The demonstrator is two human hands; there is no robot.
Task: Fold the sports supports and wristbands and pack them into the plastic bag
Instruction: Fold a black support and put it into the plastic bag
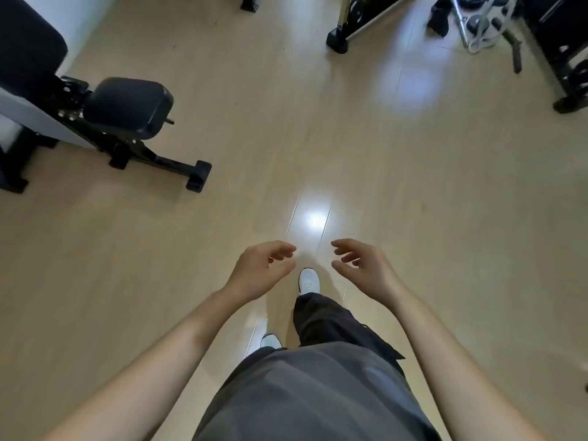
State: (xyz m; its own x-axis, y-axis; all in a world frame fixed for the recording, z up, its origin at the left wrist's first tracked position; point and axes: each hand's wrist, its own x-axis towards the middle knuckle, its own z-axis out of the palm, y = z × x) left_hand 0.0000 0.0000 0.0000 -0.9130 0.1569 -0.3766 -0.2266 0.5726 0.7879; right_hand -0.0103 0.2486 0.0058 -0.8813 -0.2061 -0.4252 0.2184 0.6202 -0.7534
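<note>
I am standing on a pale wooden floor (pixel 286 148). My left hand (pixel 261 268) and my right hand (pixel 362 265) hang side by side in front of my waist, a short gap between them. The fingers of both are loosely curled and hold nothing. No sports support, wristband or plastic bag shows clearly in this view. A small dark object (pixel 439 15) lies on the floor at the far right; what it is cannot be told.
A black padded workout bench (pixel 127 106) with a metal frame stands at the left. Black machine feet (pixel 337 43) and a weight rack (pixel 566 58) fill the top right. Below my hands are my white shoes (pixel 309 281) and dark trousers.
</note>
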